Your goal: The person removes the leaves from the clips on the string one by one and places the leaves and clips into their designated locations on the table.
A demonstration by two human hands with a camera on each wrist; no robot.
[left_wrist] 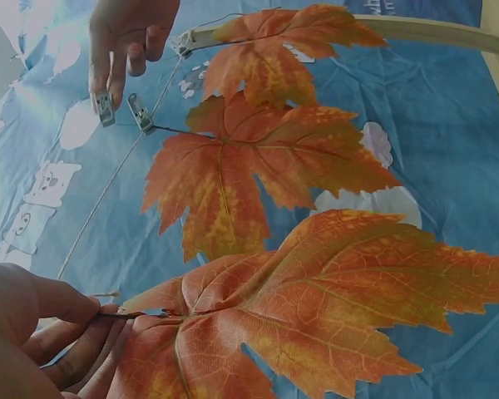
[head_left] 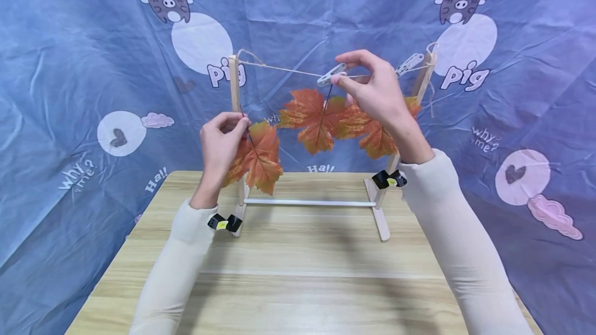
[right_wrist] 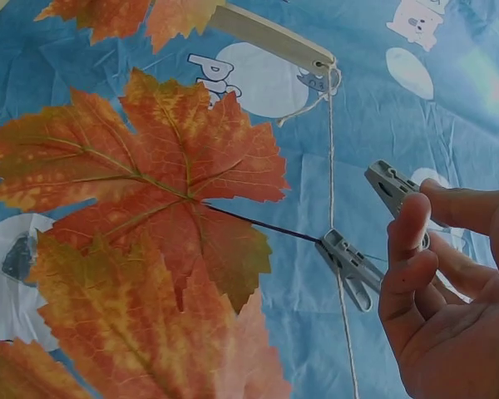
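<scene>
My left hand (head_left: 222,138) pinches the dark stem of an orange maple leaf (head_left: 264,162), beside the rack's left post. Up near the middle of the string, my right hand (head_left: 378,87) holds a grey clothespin (right_wrist: 389,187) between thumb and fingers, apart from the string in the right wrist view. Close to it, another clothespin (right_wrist: 349,268) clips the stem of a middle maple leaf (head_left: 311,124) to the string (head_left: 291,70). Farther right hangs a third leaf (head_left: 372,131), partly behind my right hand, below a clothespin (head_left: 410,64) on the string.
The wooden rack has a left post (head_left: 235,84), a right post (head_left: 425,79) and a white crossbar (head_left: 309,202) low between its feet. It stands on a light wooden table (head_left: 302,252). Behind it hangs a blue cloth (head_left: 288,9) with printed pigs.
</scene>
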